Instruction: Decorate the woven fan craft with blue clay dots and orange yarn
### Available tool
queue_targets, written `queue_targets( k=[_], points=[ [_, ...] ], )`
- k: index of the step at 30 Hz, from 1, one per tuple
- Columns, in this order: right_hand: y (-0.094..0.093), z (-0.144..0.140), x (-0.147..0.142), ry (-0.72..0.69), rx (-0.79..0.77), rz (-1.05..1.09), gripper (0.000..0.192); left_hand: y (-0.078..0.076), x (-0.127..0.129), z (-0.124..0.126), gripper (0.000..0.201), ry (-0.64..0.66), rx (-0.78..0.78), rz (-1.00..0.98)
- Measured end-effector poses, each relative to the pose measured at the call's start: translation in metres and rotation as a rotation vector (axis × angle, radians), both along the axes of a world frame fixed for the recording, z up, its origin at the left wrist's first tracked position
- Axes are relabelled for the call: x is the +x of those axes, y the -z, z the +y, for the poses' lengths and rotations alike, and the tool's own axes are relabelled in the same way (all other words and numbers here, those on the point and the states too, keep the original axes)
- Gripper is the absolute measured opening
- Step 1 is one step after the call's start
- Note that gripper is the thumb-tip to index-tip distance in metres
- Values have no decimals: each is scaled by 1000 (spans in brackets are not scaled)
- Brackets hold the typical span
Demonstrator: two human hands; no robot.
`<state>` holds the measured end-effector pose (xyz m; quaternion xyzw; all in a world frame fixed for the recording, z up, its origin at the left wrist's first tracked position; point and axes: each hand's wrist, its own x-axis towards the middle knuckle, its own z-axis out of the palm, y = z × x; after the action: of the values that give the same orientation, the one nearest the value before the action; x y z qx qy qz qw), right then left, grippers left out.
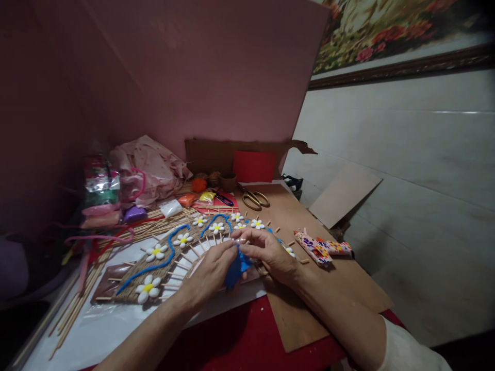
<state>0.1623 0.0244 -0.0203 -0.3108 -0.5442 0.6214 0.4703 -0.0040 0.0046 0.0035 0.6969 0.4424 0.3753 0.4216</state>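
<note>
Both hands meet over the near edge of a curved twine-wrapped piece [127,268] with wooden sticks woven through it. White clay flowers with yellow centres, such as one flower [148,289], and wavy blue strips [169,256] decorate its surface. Between the hands is a small plastic packet of blue clay [238,267]. My left hand [212,265] grips the packet from the left, fingers closed. On the other side, my right hand [270,255] pinches its upper part, where clear plastic shows. Some fingertips are hidden behind the packet.
Gold-handled scissors [255,199] lie behind the hands on brown cardboard [286,206]. Loose wooden sticks [77,306], clay packets [171,207] and a crumpled pink bag [152,165] occupy the left and back. Patterned fabric [320,250] rests to the right. White paper [50,355] covers part of the red table.
</note>
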Motion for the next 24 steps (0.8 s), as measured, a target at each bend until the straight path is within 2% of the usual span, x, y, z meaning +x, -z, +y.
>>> queue_targets(
  k=[5,8,11,15,20,24],
  points=[
    [-2,-1,-1,17,11,-1,18,3,-5,1,25,80,77,106],
    [-2,-2,-1,0,14,-2,18,1,-3,-1,31,115,87,144],
    [-2,-2,0,-3,8,10,17,-6,2,-4,36,68,18,70],
    [-3,-2,0,-11,15,19,18,-9,8,-7,34,12,-25,-26],
    [-3,0,0,-6,86,-1,20,3,8,-3,35,53,-258,-144],
    [-3,1,1,-6,92,-6,20,10,6,-1,38,20,-320,-205]
  ],
)
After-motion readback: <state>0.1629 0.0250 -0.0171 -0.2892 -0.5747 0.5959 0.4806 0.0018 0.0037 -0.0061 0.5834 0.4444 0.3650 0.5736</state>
